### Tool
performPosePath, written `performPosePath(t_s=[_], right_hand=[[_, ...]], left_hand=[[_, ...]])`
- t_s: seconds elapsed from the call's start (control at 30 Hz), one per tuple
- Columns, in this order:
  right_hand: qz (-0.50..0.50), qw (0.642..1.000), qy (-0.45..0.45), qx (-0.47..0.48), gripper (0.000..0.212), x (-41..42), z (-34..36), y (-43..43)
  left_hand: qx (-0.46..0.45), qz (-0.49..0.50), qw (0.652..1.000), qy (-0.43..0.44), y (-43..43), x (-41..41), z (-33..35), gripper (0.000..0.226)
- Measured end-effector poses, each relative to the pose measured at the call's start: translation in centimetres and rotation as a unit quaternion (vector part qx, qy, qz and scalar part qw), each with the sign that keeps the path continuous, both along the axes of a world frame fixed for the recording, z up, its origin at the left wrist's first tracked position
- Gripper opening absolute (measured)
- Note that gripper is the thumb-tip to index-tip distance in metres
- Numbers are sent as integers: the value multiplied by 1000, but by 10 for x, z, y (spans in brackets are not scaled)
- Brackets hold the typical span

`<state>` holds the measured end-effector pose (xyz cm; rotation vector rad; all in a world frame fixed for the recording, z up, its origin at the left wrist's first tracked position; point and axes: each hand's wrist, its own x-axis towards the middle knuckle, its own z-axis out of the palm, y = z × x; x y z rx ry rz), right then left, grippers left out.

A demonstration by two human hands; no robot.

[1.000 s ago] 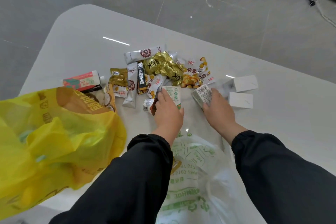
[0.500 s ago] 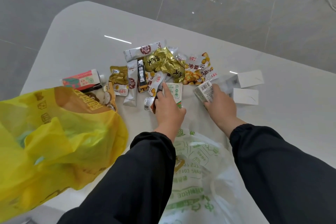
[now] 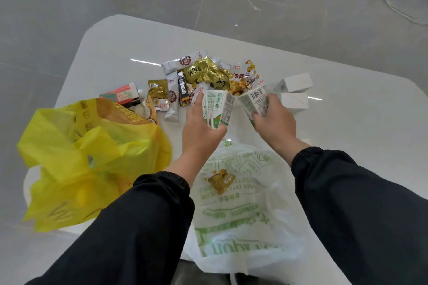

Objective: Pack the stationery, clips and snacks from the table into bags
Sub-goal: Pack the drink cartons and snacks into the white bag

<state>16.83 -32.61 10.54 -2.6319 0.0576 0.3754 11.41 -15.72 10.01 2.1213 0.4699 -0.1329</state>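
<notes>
Hands have risen since a moment ago: left hand clamps a green-white carton, right hand clamps a second carton, both lifted mid-frame, just above the white bag on the table.

White table: snack pile, yellow bag, white bag.
</notes>
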Motion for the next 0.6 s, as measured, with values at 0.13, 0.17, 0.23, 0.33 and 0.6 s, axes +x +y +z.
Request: performPosePath(t_s=[0.13,0.17,0.23,0.33,0.6], right_hand=[[0,999,3,43,29,-29,23,10],[-12,998,10,60,27,-39,27,10],[-44,994,34,92,25,-63,30,9],[-80,987,81,116,23,-108,29,-4],[-114,966,207,101,26,-183,-22,-30]], left_hand=[[6,30,999,14,-4,-39,17,90],[2,41,999,22,-7,-52,20,90],[-6,66,997,43,-15,-81,19,91],[1,88,992,86,-33,-133,10,92],[56,117,973,190,-59,-212,-46,92]])
